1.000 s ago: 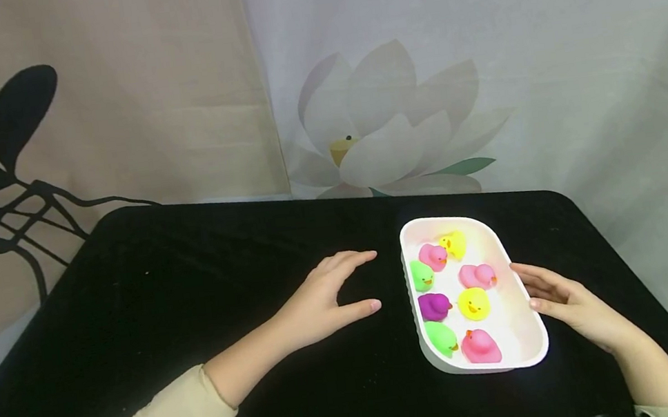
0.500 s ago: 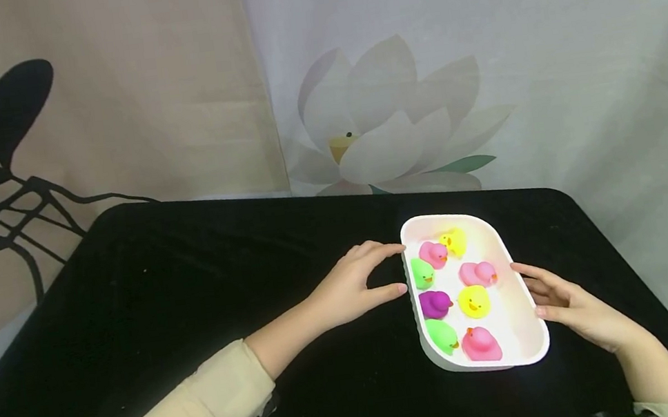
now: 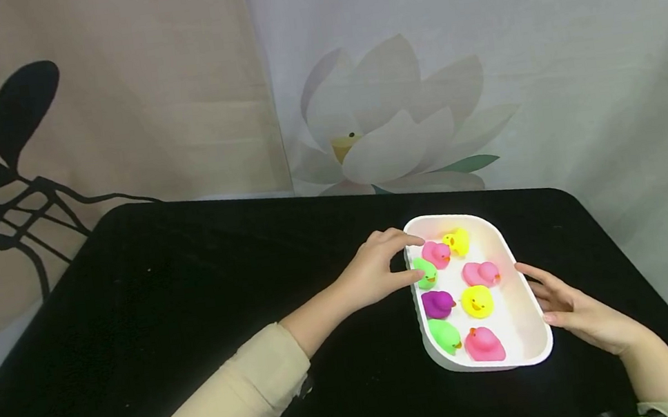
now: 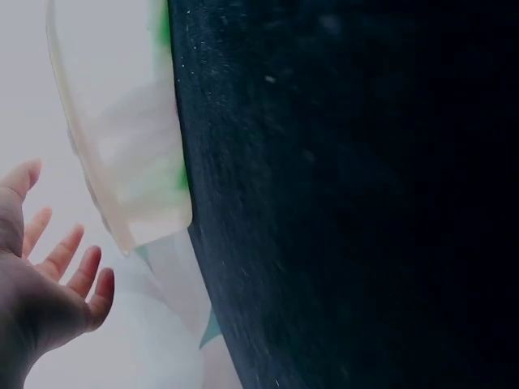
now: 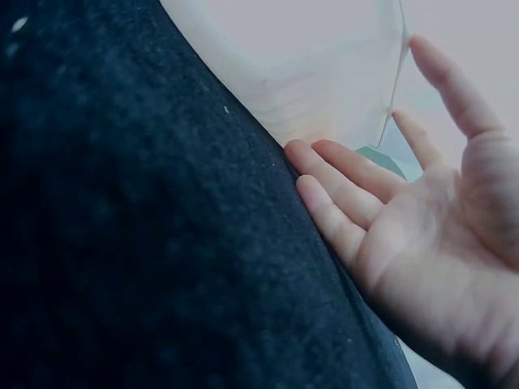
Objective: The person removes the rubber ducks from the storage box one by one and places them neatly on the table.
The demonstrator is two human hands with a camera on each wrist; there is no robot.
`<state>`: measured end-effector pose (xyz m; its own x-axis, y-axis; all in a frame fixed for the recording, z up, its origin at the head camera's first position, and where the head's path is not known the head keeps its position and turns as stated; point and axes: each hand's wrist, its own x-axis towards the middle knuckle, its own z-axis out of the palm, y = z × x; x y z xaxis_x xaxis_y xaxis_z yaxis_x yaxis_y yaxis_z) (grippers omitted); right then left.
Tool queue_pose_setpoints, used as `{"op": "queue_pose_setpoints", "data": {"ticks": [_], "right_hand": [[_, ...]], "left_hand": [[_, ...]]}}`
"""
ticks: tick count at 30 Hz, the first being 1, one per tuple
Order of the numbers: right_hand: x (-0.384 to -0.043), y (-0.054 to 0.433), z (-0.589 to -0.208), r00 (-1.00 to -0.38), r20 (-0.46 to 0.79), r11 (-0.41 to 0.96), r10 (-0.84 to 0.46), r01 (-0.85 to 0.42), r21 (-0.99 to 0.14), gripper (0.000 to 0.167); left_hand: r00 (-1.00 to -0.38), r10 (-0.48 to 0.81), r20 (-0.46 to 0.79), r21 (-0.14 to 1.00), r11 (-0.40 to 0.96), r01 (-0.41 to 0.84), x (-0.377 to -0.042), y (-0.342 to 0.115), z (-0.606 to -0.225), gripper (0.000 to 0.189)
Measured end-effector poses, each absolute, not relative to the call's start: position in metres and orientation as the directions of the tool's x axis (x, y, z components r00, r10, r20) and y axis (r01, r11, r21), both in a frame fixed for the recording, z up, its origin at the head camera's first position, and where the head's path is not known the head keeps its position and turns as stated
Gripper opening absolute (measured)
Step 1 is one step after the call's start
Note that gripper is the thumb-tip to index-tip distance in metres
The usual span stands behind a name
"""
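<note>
A white plastic tray [image 3: 524,331] holds several toy ducks. My left hand [image 3: 373,274] reaches over its left rim, thumb and forefinger spread above the upper green duck [image 3: 428,276]. Close to those fingertips is the upper-left pink duck [image 3: 437,255]. Whether the thumb touches the green duck, I cannot tell. In the left wrist view the hand [image 4: 53,296] has its fingers parted and nothing held. At the tray's right side, my right hand [image 3: 591,316] rests extended fingers by the wall. The right wrist view shows its fingertips [image 5: 302,152] against or very near the tray's side.
Also in the tray lie a yellow duck [image 3: 458,242] at the back, a purple duck [image 3: 438,305], a middle yellow duck [image 3: 478,303] and a lower green duck [image 3: 445,337]. Black cloth [image 3: 223,271] covers the table. A printed curtain [image 3: 181,81] hangs behind.
My left hand has moved right, from beside the tray to over its left rim. The right hand stays at the right side, and the ducks keep their places.
</note>
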<state>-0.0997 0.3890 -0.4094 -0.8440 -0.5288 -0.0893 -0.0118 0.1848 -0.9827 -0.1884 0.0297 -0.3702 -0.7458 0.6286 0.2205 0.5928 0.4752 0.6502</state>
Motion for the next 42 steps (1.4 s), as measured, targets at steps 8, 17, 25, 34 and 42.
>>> {"op": "queue_pose_setpoints", "data": {"ticks": [8,17,25,34,42], "right_hand": [[-0.103,0.39,-0.409,-0.873,-0.144,0.263,-0.466,0.018,-0.965,0.061],[-0.112,0.392,-0.401,-0.892,-0.162,0.331,-0.423,0.015,-0.943,0.052],[-0.125,0.39,-0.399,-0.895,-0.158,0.324,-0.418,0.016,-0.946,0.06],[-0.137,0.388,-0.402,-0.886,-0.152,0.27,-0.437,0.031,-0.962,0.06],[-0.143,0.39,-0.41,-0.89,-0.134,0.217,-0.435,0.04,-0.975,0.059]], "left_hand": [[-0.748,0.64,0.177,0.603,0.53,0.596,-0.195,0.046,-0.375,0.05],[-0.796,0.593,0.124,0.611,0.587,0.532,-0.2,0.059,-0.381,0.048],[-0.84,0.541,0.046,0.638,0.631,0.441,-0.2,0.068,-0.379,0.041],[-0.854,0.521,-0.009,0.597,0.687,0.413,-0.199,0.075,-0.376,0.033],[-0.873,0.481,-0.077,0.611,0.715,0.34,-0.198,0.08,-0.374,0.034]]}}
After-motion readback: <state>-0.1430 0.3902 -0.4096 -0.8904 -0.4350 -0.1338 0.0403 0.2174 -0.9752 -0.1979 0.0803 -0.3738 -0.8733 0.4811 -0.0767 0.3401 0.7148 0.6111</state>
